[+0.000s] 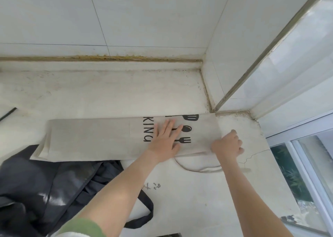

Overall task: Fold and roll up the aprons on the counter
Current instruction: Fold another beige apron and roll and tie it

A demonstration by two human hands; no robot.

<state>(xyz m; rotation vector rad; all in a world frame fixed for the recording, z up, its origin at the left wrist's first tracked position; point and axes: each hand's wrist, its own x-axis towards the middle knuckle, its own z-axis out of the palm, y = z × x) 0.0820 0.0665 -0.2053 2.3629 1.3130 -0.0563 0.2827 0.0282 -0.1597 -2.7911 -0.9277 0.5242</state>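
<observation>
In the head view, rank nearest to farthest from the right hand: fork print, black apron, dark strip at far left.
1. Fork print, on the beige apron just left of the right hand.
2. Black apron, lower left on the counter.
3. Dark strip, far left edge.

A folded apron [90,137] lies lengthwise, left to right, across the surface [108,96], with the wall [126,20] behind it and a window [297,164] to its right. The left hand [164,139] rests flat on the apron right of its middle, and the right hand [228,145] grips its right end. Its strap [198,171] loops on the surface in front, between the arms. A crumpled apron [45,182] lies front left, partly under the folded one's near edge
</observation>
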